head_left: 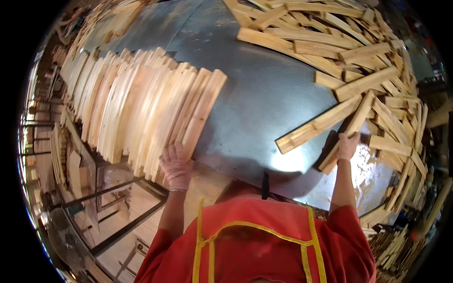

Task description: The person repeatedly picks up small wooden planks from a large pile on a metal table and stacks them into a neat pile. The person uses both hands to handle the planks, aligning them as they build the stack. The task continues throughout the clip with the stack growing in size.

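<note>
My right hand (pixel 348 145), in a pale glove, is closed around a wooden slat (pixel 361 112) at the right side of the metal tabletop. The slat slants away from me, its far end among the loose pile. My left hand (pixel 176 166), gloved too, rests with extended fingers against the near ends of a tight row of wooden slats (pixel 137 104) on the left. These slats lie side by side, with slightly uneven ends. Just left of the held slat, another loose slat (pixel 316 125) lies diagonally on the metal.
A jumbled heap of slats (pixel 325 40) covers the far right of the metal table (pixel 250 94). More slats (pixel 123 21) lie at the far left. Below the table's left side stands a dark metal frame (pixel 127 226). Thin wood strips (pixel 389 250) are stacked at the lower right.
</note>
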Demonstrator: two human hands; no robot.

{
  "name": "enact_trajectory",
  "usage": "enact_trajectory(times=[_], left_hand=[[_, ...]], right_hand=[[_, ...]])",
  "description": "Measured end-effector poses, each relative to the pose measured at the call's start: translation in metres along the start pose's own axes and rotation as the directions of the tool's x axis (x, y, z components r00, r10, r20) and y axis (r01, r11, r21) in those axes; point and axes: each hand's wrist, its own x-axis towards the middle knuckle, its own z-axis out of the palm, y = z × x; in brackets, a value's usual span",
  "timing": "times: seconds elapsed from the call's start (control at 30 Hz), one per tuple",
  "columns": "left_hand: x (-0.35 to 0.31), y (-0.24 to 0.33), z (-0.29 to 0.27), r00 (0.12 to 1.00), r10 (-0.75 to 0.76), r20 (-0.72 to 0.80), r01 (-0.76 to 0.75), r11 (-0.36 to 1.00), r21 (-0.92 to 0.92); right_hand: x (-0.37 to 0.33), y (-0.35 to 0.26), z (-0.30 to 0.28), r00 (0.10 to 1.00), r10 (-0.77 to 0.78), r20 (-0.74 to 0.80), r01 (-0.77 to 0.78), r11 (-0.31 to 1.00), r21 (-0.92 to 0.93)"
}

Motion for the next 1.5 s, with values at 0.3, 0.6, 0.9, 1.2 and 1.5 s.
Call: enact_trajectory(times=[0.3,0.6,0.9,1.2,1.5], left_hand=[[-0.022,-0.032,0.003,0.978,-0.101,-0.184,0.053,0.968,-0.247],[-0.089,-0.109,0.068,0.63,-0.128,0.766,0.468,-0.725,-0.506],[-0.104,-0.07,0.062,0.808,-0.227,0.544,0.378,-0.508,-0.774],[-0.09,-0.109,0.001,0.715,-0.203,0.668,0.45,-0.597,-0.664],[-0.023,-0.155,-0.099,0.841,0.298,0.452,0.533,-0.303,-0.79]], right_hand=[[-0.224,-0.108,0.089,0.574,-0.127,0.809,-0.679,0.479,0.556],[-0.324,-0.216,0.232,-0.195,0.007,0.981,-0.075,0.997,-0.022],[-0.311,-0.246,0.2,0.086,-0.109,0.99,-0.301,0.945,0.13],[-0.327,-0.243,0.211,0.149,-0.141,0.979,-0.368,0.911,0.187],[-0.33,-0.232,0.224,0.198,-0.163,0.967,-0.383,0.895,0.229]])
